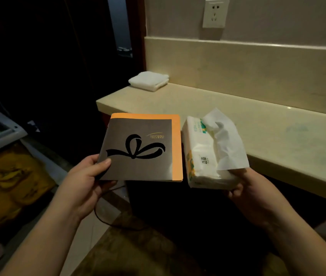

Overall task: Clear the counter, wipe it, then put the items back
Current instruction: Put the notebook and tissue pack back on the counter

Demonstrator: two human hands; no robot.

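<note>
Fingers curled: left hand (82, 180) pinches a brown booklet (140, 148); right hand (247, 188) grips a tissue pack (204, 156), short of the counter (267, 124).

Two bare forearms came up from the bottom edge, one on each side. No sleeve, watch, ring or glove covered either. The left hand (87, 176) showed a short, unpainted thumbnail. The right hand (245, 188) showed its back and wrist, dim in shadow.

Beige stone counter (237, 116); folded white towel (148, 80) at far-left corner.
</note>
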